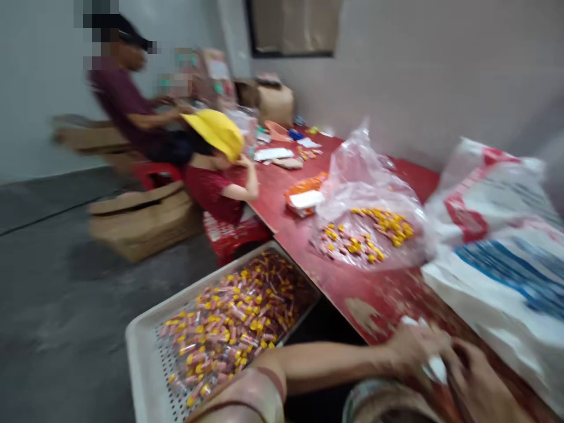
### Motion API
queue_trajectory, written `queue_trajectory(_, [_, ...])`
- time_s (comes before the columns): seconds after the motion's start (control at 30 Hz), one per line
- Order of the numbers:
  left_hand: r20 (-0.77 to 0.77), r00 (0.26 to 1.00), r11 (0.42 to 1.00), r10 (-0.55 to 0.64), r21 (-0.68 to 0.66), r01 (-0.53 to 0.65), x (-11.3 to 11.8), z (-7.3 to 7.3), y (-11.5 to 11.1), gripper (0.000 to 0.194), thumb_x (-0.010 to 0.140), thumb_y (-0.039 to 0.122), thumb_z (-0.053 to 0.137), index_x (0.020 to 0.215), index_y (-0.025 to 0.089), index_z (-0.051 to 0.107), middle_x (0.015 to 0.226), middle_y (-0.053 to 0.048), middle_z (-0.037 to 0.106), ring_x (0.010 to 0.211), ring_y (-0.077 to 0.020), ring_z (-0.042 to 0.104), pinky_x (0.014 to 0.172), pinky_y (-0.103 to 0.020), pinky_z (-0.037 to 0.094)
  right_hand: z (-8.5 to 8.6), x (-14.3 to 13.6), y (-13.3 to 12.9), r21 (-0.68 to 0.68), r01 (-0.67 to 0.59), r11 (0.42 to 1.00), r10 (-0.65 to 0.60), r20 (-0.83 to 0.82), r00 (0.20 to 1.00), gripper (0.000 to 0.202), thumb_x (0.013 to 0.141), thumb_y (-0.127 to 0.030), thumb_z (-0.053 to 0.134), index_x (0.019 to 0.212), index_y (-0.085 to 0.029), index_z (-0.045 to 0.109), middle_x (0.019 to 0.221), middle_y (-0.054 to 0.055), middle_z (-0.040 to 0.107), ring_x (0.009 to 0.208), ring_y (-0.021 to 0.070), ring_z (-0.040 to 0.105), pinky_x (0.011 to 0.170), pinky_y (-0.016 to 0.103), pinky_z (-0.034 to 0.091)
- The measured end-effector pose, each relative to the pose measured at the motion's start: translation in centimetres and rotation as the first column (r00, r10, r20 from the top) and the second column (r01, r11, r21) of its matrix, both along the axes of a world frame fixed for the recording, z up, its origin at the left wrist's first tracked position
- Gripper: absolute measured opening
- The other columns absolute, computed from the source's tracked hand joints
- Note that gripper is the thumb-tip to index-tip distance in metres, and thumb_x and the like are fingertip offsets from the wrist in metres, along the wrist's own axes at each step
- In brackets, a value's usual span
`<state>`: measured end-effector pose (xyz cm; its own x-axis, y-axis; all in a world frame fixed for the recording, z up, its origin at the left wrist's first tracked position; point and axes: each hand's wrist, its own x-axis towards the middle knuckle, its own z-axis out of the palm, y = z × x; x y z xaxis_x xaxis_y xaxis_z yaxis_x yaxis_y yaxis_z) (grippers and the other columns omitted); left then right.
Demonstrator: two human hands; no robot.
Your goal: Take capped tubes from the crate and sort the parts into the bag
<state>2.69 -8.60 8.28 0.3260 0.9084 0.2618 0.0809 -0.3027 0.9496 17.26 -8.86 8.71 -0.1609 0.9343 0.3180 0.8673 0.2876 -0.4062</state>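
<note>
Over the near edge of the red table (321,264), my left hand (409,349) is closed on a crumpled white piece (434,369) that looks like tissue or thin cloth. My right hand (480,382) meets it from the right, fingers curled against the same white piece. Motion blur smears the fingertips of both. Left of my forearm, a white perforated tray (145,346) holds many small clear tubes (233,317) with pink contents and yellow caps. Farther along the tabletop, an open clear plastic bag (352,170) contains more yellow-capped pieces (392,226).
Large white printed sacks (497,282) stand along the table's right side. An orange packet (306,191) lies beyond the tray. Two people sit at the far left, one under a yellow head covering (215,132). Cardboard boxes (145,217) rest on the floor behind them.
</note>
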Motion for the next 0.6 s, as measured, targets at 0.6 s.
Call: queue_trajectory(0.6, [-0.358,0.746,0.805,0.561,0.444,-0.392,-8.5,-6.3,6.0,0.022,0.084,0.014,0.043,0.094,0.015,0.062,0.089,-0.011,0.064,0.088,-0.0225,0.059,0.083,-0.037,0.047,1.2,8.3,2.2,-0.456,0.375,0.807,-0.036,0.596,0.802,0.022,0.087,-0.025,0.048,0.082,-0.01,0.063,0.09,0.017,0.064,0.086,0.0287,0.061,0.072,0.034,0.042])
